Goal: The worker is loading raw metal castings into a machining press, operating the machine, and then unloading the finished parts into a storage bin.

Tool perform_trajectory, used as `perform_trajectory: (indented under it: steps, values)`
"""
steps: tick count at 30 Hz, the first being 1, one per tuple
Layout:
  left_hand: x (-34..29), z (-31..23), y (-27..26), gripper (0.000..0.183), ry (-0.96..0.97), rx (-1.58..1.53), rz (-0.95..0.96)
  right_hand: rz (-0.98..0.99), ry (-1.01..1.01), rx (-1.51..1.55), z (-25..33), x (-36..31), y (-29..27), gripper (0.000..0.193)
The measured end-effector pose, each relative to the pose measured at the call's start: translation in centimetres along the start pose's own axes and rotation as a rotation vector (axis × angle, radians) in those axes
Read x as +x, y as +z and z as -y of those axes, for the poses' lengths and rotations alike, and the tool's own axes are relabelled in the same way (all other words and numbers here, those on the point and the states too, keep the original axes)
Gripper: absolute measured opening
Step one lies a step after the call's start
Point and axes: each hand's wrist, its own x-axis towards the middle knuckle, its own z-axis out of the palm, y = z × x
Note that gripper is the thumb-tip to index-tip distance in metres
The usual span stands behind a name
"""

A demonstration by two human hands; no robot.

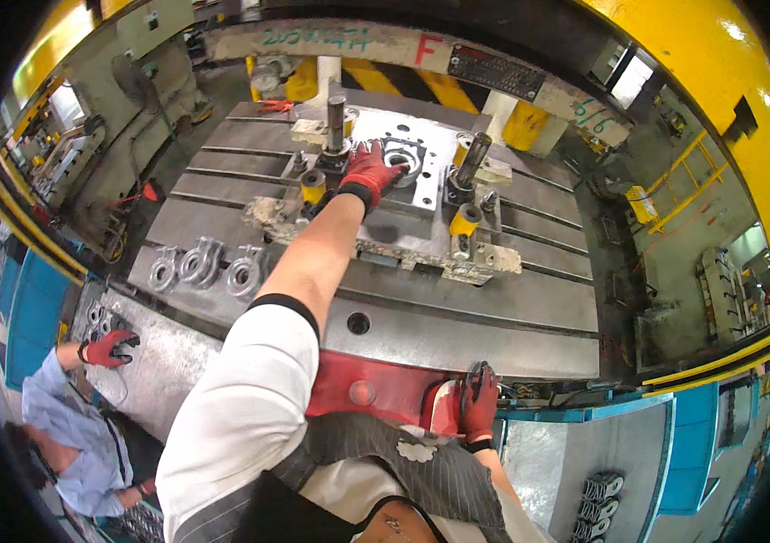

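My left hand (373, 172), in a red glove with a dark cuff, reaches far forward onto the pale die plate (423, 192). Its fingers close around the left side of a ring-shaped metal part (402, 161) seated on that plate, covering some of the ring. My right hand (479, 404), in a red and black glove, lies against the right end of a red control housing (376, 385) at the front edge of the press. Its fingers point away from me, stretched out, and nothing shows in them.
Guide posts (473, 163) and yellow-collared blocks (465, 220) surround the plate. Several ring-shaped parts (201, 262) lie on the slotted bed's left. A co-worker's gloved hand (110, 348) is over the left table. More parts (597, 507) stand stacked at right. A press beam (385, 47) spans overhead.
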Motion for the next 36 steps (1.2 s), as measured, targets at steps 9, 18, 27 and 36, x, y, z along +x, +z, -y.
perform_trajectory:
  steps: [9, 18, 27, 36]
  values:
    - [3.1, -4.0, 2.8, 0.109, -0.033, 0.287, 0.161, 0.015, 0.057, -0.003, 1.2, 0.5, -0.3, 0.058]
    - [-0.5, 0.9, -1.5, 0.051, 0.242, -1.303, 0.522, 0.005, 0.035, -0.045, 1.1, 0.4, -0.1, 0.061]
    - [-19.8, 2.7, -13.9, 0.041, 0.143, -2.183, 0.965, 0.065, 0.034, -0.101, 0.3, 0.1, 0.4, 0.056]
    - [-22.8, 15.5, -14.0, 0.049, 0.041, -2.14, 0.796, 0.046, -0.104, -0.075, -1.5, 0.1, 1.1, 0.052]
